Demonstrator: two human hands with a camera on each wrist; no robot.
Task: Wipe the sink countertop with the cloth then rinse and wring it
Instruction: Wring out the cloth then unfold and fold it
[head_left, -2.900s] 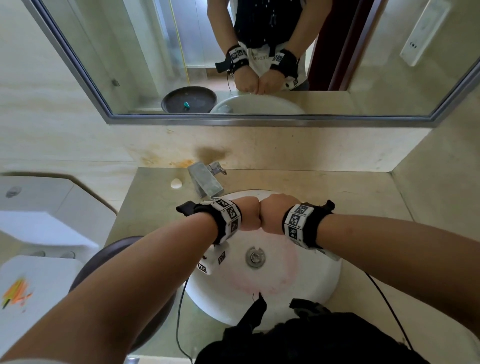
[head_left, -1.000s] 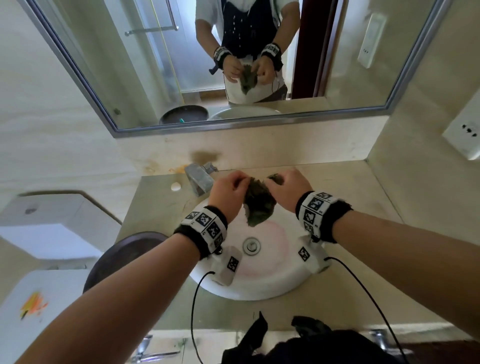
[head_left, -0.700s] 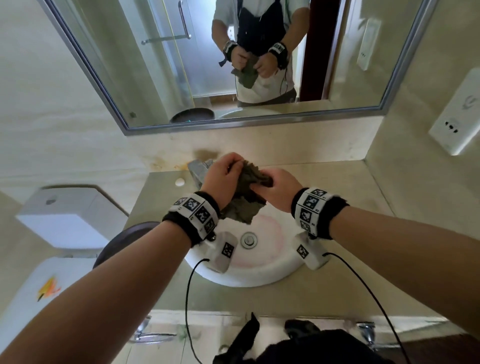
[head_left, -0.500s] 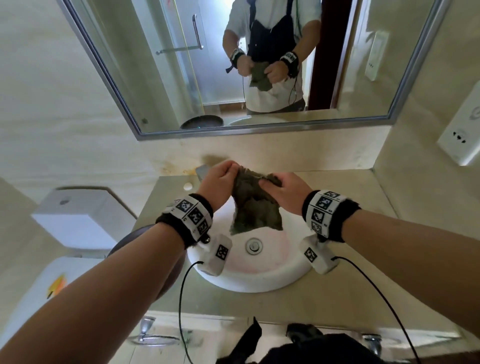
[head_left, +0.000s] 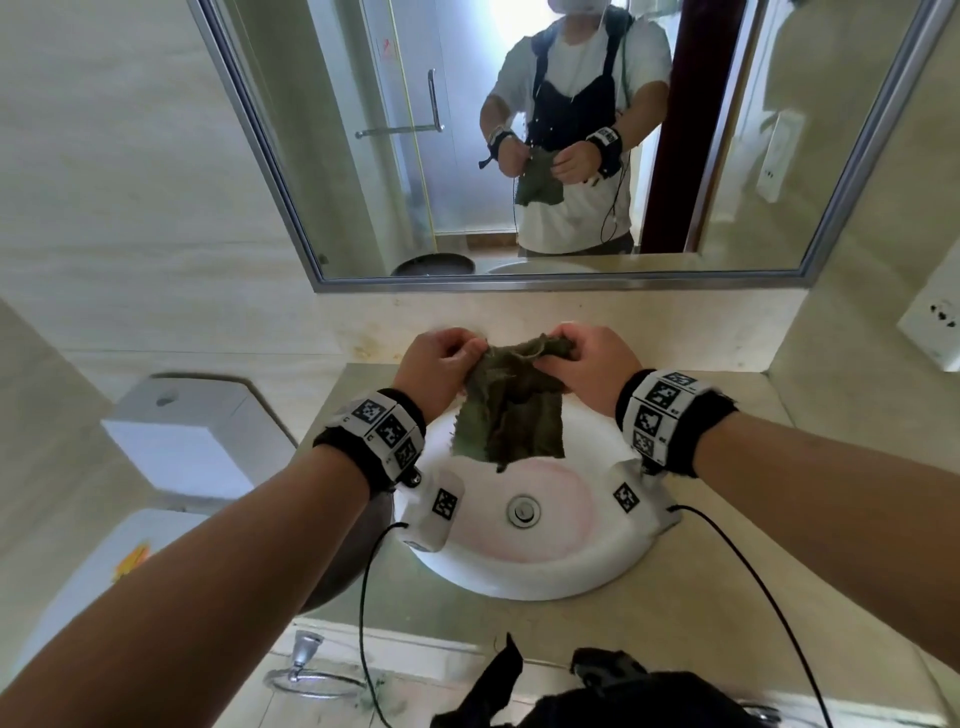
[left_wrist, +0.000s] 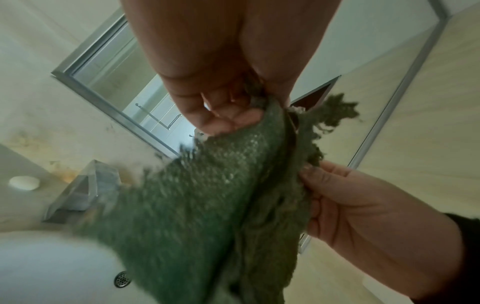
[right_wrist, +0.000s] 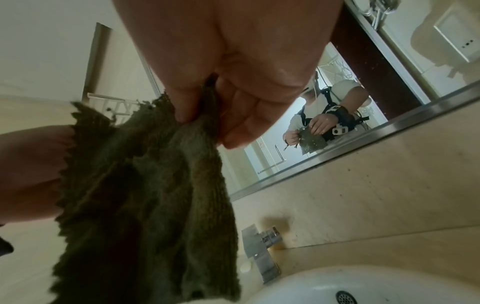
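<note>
Both hands pinch the green cloth (head_left: 511, 415) by its top edge: left hand (head_left: 435, 370) on one corner, right hand (head_left: 587, 370) on the other. Cloth hangs spread above the white sink (head_left: 524, 571), clear of the surface (head_left: 675, 623).

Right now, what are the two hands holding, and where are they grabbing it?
Both hold the green cloth by its top edge: the left hand pinches one upper corner, the right hand the other. The rest hangs down over the sink.

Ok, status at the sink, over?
Left hand and right hand both pinching cloth top edge. Cloth hanging open above basin. No water visibly running; nothing in the way.
</note>
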